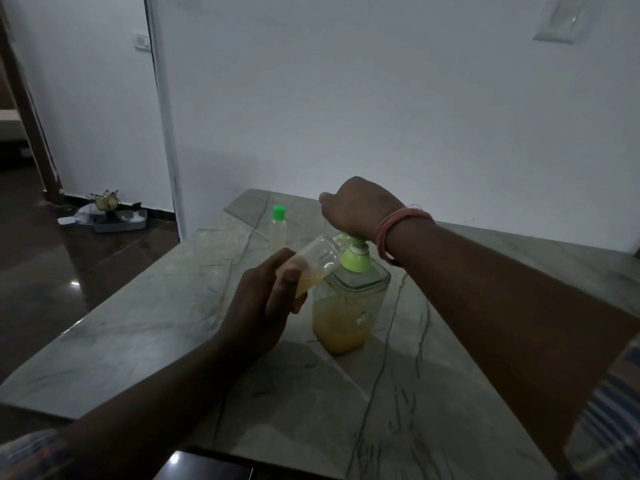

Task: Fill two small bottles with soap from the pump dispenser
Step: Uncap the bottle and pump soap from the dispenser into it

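Dim room, marble bench (138, 327). Your left hand (263, 306) grips tilted open bottle (313, 263), part full, mouth at spout. Right hand (356, 209) curls down on pump (356, 247) of dispenser (349, 306). Capped bottle (278, 230) behind looks filled; second filling is underway.

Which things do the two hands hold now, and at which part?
The left hand grips the tilted small bottle at its lower body. The right hand rests on the pump head of the dispenser; its fingers are hidden.
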`<move>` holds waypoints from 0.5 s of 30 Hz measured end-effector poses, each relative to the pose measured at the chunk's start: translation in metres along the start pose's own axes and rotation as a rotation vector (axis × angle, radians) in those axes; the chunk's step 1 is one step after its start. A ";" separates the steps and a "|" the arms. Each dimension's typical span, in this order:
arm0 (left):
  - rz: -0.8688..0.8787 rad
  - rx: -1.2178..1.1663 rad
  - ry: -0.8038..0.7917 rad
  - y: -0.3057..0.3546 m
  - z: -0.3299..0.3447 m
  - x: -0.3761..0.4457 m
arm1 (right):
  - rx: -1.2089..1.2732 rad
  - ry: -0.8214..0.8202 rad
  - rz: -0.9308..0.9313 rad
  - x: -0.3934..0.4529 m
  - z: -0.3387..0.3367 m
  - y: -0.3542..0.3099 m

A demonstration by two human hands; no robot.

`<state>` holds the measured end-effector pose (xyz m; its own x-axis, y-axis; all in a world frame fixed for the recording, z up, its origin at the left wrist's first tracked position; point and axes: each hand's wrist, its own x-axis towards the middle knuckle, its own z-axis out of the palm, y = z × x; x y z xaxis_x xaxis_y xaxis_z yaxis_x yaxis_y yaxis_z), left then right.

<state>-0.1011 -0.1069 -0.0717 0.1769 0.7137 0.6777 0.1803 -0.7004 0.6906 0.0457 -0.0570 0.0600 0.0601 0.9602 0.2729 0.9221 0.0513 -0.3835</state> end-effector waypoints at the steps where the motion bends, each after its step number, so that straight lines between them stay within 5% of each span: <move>1: 0.007 0.003 0.001 0.000 0.000 0.000 | 0.009 0.017 0.000 0.001 0.000 0.000; 15: 0.013 -0.002 -0.006 -0.004 -0.001 0.001 | 0.078 0.055 0.032 -0.002 0.003 0.001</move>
<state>-0.1030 -0.1038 -0.0732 0.1846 0.7048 0.6849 0.1756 -0.7094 0.6826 0.0449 -0.0575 0.0563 0.1119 0.9451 0.3071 0.8869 0.0443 -0.4597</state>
